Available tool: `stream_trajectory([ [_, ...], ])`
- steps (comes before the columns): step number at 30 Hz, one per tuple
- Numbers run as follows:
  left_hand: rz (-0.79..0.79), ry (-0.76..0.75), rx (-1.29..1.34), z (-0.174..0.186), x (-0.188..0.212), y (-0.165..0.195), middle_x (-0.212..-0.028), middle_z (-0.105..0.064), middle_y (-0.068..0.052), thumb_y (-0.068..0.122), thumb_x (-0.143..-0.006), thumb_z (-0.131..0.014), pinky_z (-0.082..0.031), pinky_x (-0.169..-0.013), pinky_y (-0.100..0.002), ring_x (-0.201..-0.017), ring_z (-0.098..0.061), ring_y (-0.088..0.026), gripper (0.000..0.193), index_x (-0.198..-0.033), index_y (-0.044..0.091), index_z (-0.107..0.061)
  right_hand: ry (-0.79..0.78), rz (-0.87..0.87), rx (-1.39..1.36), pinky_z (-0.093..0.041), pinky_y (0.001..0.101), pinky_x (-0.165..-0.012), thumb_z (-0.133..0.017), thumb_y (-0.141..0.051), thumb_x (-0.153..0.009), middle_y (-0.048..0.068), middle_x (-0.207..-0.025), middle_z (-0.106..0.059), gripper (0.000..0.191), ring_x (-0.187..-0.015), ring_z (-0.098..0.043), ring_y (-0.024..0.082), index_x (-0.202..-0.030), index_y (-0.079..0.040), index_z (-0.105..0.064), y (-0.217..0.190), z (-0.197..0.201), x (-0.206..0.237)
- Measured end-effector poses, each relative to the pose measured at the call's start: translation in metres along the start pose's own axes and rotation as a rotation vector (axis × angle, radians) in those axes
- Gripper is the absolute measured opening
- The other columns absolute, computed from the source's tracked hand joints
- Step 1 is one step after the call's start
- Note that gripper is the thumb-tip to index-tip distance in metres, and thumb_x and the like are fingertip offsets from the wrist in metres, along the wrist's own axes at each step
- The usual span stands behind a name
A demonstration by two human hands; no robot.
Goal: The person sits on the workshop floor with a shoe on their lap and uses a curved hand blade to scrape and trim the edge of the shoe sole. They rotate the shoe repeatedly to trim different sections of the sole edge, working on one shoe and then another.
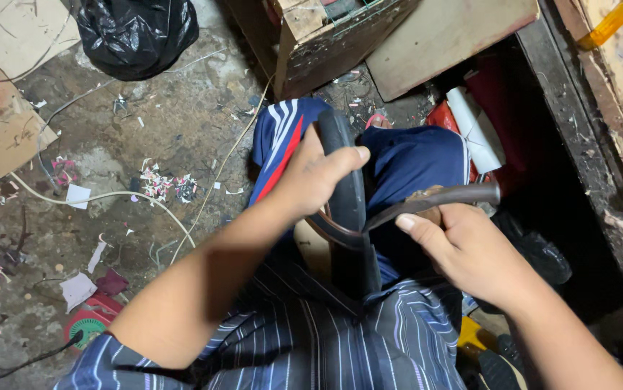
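A black rubber strip (344, 180) is held upright over the lap, between the knees in blue shorts (405, 162). It is gripped near its top by the left hand (311, 177), fingers curled together around it and thumb laid across the front. A curved knife (427, 202) is clasped in the right hand (463, 249), fingers closed on the handle, blade touching the strip. A black bag (134, 32) lies on the littered floor (145, 130).
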State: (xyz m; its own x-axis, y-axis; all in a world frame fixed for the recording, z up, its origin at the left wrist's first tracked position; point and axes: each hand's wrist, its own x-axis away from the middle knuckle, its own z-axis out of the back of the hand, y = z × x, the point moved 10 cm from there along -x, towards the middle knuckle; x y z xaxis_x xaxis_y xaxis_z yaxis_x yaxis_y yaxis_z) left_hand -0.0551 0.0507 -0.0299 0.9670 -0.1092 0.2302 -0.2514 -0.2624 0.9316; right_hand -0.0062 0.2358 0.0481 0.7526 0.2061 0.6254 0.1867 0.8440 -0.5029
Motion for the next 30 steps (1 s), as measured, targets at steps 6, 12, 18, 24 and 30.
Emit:
stream_trajectory([
  [6,0.079,0.119,-0.187,0.008,0.002,0.010,-0.094,-0.061,-0.007,0.027,-0.081,-0.073,-0.055,-0.071,-0.032,-0.083,-0.062,-0.014,0.053,-0.121,0.002,-0.047,0.152,0.043,0.298,-0.052,0.0465,-0.066,-0.068,-0.042,-0.089,0.018,-0.074,-0.070,0.038,-0.076,-0.068,0.039,-0.082,-0.004,-0.072,-0.042,0.012,-0.003],
  [12,0.059,0.090,-0.094,0.005,-0.003,0.027,-0.107,-0.061,-0.012,0.039,-0.090,-0.065,-0.053,-0.085,-0.034,-0.095,-0.061,-0.018,0.057,-0.126,-0.001,-0.046,0.318,0.162,-0.151,-0.055,0.0390,-0.067,-0.065,-0.034,-0.092,0.011,-0.081,-0.068,0.032,-0.068,-0.066,0.029,-0.095,-0.003,-0.072,-0.018,0.011,0.014],
  [18,0.014,0.131,-0.106,0.014,0.000,0.045,-0.123,-0.062,-0.009,0.048,-0.101,-0.048,-0.040,-0.106,-0.031,-0.118,-0.056,-0.018,0.059,-0.133,-0.002,-0.047,0.665,0.207,-0.014,-0.051,0.0335,-0.072,-0.072,-0.020,-0.084,0.013,-0.097,-0.064,0.049,-0.076,-0.062,0.021,-0.130,-0.003,-0.063,0.069,0.021,0.050],
  [24,-0.205,-0.015,-0.259,-0.005,0.014,0.106,-0.110,-0.057,-0.007,0.047,-0.108,-0.039,-0.044,-0.099,-0.030,-0.102,-0.054,-0.015,0.053,-0.136,0.003,-0.048,0.595,0.214,-0.001,-0.053,0.0391,-0.087,-0.081,-0.018,-0.067,0.017,-0.101,-0.071,0.057,-0.097,-0.071,0.028,-0.119,-0.003,-0.063,0.153,-0.035,0.051],
  [30,-0.227,-0.127,-0.325,-0.025,0.035,0.145,-0.099,-0.061,-0.007,0.059,-0.099,-0.049,-0.055,-0.079,-0.035,-0.088,-0.063,-0.017,0.066,-0.138,0.005,-0.044,0.572,0.130,0.101,-0.054,0.0349,-0.088,-0.090,-0.031,-0.060,0.011,-0.089,-0.073,0.054,-0.091,-0.074,0.026,-0.108,-0.011,-0.076,0.160,-0.050,0.050],
])
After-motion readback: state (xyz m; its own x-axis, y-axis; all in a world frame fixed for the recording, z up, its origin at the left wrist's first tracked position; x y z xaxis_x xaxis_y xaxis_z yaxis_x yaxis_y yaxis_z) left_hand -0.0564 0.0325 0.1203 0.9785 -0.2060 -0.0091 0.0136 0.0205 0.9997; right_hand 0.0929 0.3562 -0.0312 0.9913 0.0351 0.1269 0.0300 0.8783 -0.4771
